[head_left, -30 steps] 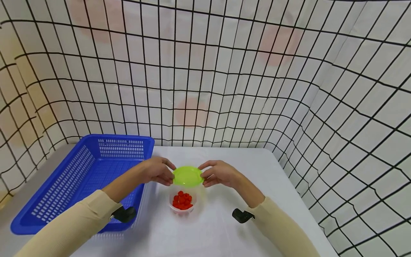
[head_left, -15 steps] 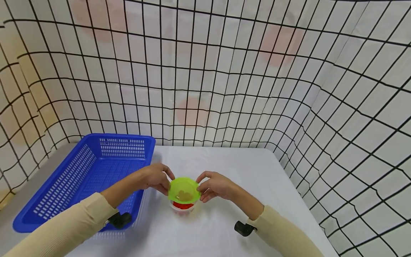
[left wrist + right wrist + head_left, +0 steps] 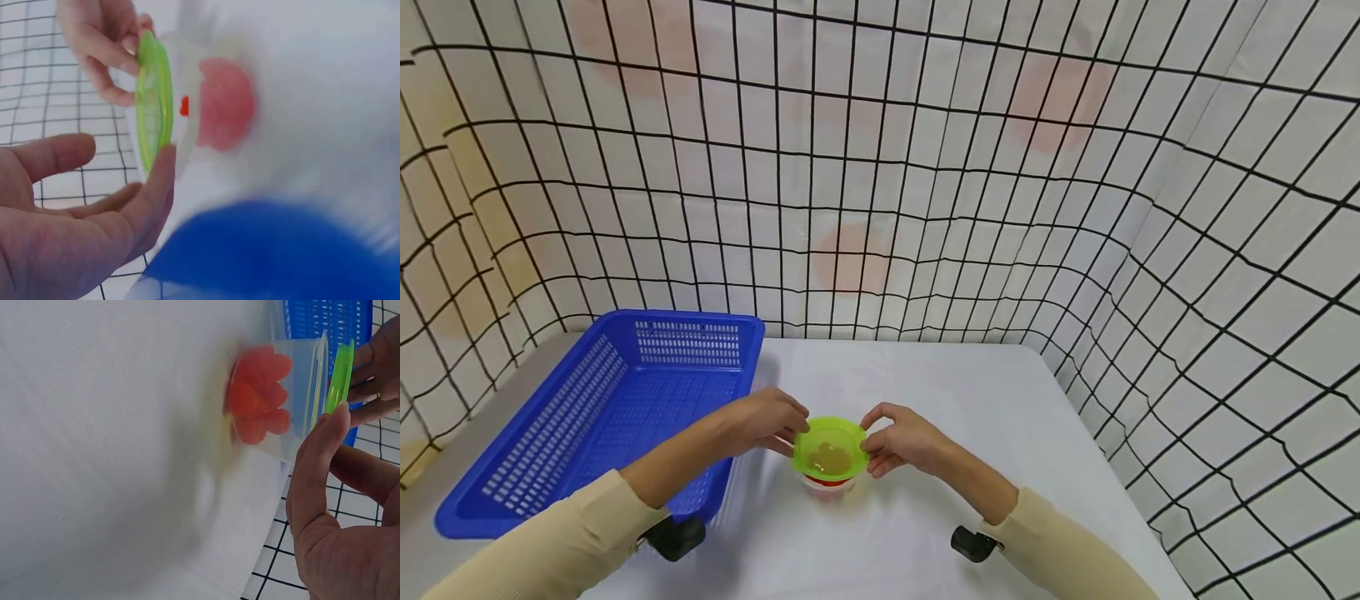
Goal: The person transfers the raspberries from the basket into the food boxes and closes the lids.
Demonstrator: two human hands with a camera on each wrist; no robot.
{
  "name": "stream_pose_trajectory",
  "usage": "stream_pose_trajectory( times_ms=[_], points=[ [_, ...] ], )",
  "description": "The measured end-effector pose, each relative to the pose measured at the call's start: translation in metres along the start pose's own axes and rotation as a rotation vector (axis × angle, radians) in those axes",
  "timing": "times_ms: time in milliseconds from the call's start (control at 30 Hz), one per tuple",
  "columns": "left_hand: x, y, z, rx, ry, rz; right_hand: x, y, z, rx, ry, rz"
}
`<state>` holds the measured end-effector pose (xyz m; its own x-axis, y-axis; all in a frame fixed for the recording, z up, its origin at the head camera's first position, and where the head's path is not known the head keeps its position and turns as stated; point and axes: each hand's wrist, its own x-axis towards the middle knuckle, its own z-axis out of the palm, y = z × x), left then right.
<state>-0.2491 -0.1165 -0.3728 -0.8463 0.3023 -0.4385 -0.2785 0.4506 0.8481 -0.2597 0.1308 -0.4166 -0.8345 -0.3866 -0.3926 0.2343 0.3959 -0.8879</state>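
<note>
The round, translucent lime-green lid (image 3: 830, 448) lies over the mouth of a small clear tub (image 3: 829, 490). My left hand (image 3: 766, 422) holds its left edge, and my right hand (image 3: 904, 439) holds the right edge with thumb and fingers. Several rounded red pieces (image 3: 257, 394) fill the tub's lower part. From the right wrist, the lid (image 3: 339, 378) shows a narrow gap from the tub's rim (image 3: 319, 381). In the left wrist view one fingertip meets the lid (image 3: 154, 103) at its edge while another finger stands off it.
A large blue plastic basket (image 3: 651, 408) stands on the left of the white table (image 3: 955, 400), close beside my left forearm. Black netting (image 3: 865, 187) over a white backing encloses the back and sides. A small black device (image 3: 973, 544) is strapped at each wrist.
Both hands have brought the lid down and toward me, from behind the tub to over its mouth. The red pieces are now mostly covered. In the last half second the lid shifts little.
</note>
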Motion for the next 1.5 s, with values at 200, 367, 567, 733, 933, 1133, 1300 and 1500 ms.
stream_pose_trajectory(
  times_ms=[200, 367, 567, 733, 933, 1133, 1300, 1500],
  points=[
    [-0.005, -0.005, 0.008, 0.038, 0.065, 0.060, -0.001, 0.000, 0.002, -0.040, 0.031, -0.018],
    [-0.006, -0.012, 0.015, 0.221, 0.129, 0.108, -0.002, -0.001, 0.004, -0.055, 0.044, -0.020],
    [-0.006, -0.025, 0.027, 0.128, 0.249, 0.166, -0.001, 0.000, 0.006, -0.051, 0.055, -0.022],
    [-0.005, -0.031, 0.038, 0.095, 0.319, 0.218, -0.002, 0.000, 0.005, -0.052, 0.064, -0.030],
    [-0.010, -0.028, 0.037, 0.198, 0.263, 0.202, -0.003, 0.001, 0.006, -0.062, 0.061, -0.033],
    [-0.013, -0.027, 0.034, 0.255, 0.232, 0.207, -0.002, 0.003, 0.005, -0.067, 0.046, -0.038],
    [-0.014, -0.030, 0.035, 0.320, 0.263, 0.225, -0.002, 0.004, 0.004, -0.075, 0.031, -0.042],
    [-0.014, -0.032, 0.036, 0.364, 0.282, 0.237, -0.001, 0.004, 0.001, -0.081, 0.013, -0.053]
  ],
)
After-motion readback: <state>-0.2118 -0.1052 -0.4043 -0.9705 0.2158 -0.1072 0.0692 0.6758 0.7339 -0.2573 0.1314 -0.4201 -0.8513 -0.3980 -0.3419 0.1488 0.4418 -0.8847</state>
